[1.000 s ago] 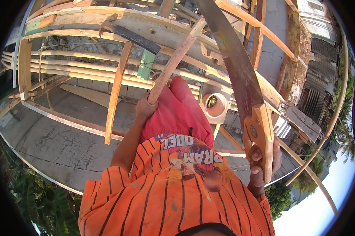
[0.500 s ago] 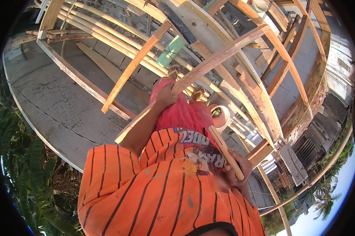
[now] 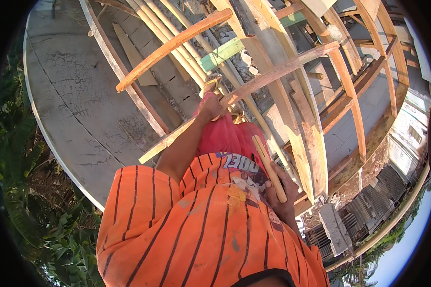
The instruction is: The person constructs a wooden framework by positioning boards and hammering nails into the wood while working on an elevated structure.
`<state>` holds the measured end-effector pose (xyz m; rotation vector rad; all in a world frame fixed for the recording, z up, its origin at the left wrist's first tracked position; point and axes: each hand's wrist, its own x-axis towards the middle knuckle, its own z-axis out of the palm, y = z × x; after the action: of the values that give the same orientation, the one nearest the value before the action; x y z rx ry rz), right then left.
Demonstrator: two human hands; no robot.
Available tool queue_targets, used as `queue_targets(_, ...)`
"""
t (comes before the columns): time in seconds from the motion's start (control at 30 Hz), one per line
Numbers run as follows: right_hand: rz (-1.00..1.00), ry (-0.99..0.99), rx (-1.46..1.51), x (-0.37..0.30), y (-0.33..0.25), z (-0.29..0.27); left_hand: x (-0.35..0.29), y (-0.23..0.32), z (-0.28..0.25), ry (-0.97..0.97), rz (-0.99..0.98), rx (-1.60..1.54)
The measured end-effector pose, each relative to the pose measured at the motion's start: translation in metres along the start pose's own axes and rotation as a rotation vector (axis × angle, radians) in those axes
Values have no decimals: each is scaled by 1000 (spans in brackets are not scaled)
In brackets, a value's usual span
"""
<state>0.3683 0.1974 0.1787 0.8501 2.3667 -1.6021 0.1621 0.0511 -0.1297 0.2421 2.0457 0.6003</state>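
My left hand is wrapped round a long wooden beam, which runs slantwise from beside my left arm up to the roof timbers at the upper right. In my closed right hand, near my waist, is a smooth round wooden handle with a dark slit along its upper part. No tool head shows on it. Past the left hand, a sandalled foot rests among the poles.
Below lies a grey cracked concrete slab. Pale round poles, a green-painted wood piece and curved timber frames surround me. Leafy plants grow at the left; a rusty corrugated roof lies at the lower right.
The whole view has shifted, so the frames and slab sit differently. Both hands keep their holds. My right hand and the handle appear slightly higher and further left.
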Motion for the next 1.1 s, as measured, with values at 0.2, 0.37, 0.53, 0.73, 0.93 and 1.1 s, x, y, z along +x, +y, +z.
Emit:
queue_targets(0.2, -99, -13, -82, -7, 17, -6, 13, -5, 2, 57, 148, 88)
queue_targets(0.37, -167, -10, 4, -1, 13, -7, 11, 15, -3, 34, 117, 219)
queue_targets(0.53, -193, -9, -43, 4, 14, -10, 14, 2, -9, 27, 260, 55)
queue_targets(0.73, -60, -27, -56, 3, 6, -6, 18, -8, 0, 26, 256, 23)
queue_targets(0.93, -110, -14, -139, -7, -12, -10, 23, -6, -10, -21, 216, -6)
queue_targets(1.1, -143, -33, -222, -23, -29, -29, 23, -9, -5, -10, 270, -61)
